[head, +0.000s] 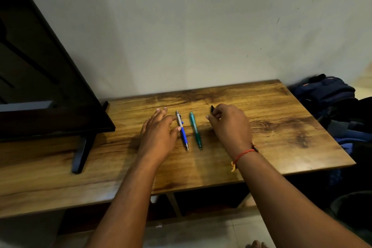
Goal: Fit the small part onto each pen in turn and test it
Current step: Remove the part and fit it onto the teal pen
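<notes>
The wooden table (271, 127) gives you bare top on every side of the green pen (195, 130). The wall edge lies beyond the pen, the near edge is well back toward you, and the right-hand edge is well off to the pen's right, so you have free room to lift and turn things. Well to the left of the green pen stands a dark screen (40, 62) on a black foot (80, 153) — mind your elbow on that side. Far to the pen's right, off the table, lies a blue backpack (326, 94), which should not get in your way. Your left hand (159, 129) is released, with fingers straight and flat over the top, left of the green pen. Its thumb is at the barrel of the blue-and-silver pen (182, 129), though I cannot tell whether it touches. Your right hand (229, 123) sits just right of the green pen, fingers curled and pinching the small part (212, 108), a dark bit that pokes out past the fingertips. The two pens lie side by side, near but apart, with their tips toward you. They look light, stiff and smooth — round barrels that will likely roll if nudged, so take one at mid-barrel. The small part looks tiny and easy to drop, so pinch it firmly and fit it low over the table.
</notes>
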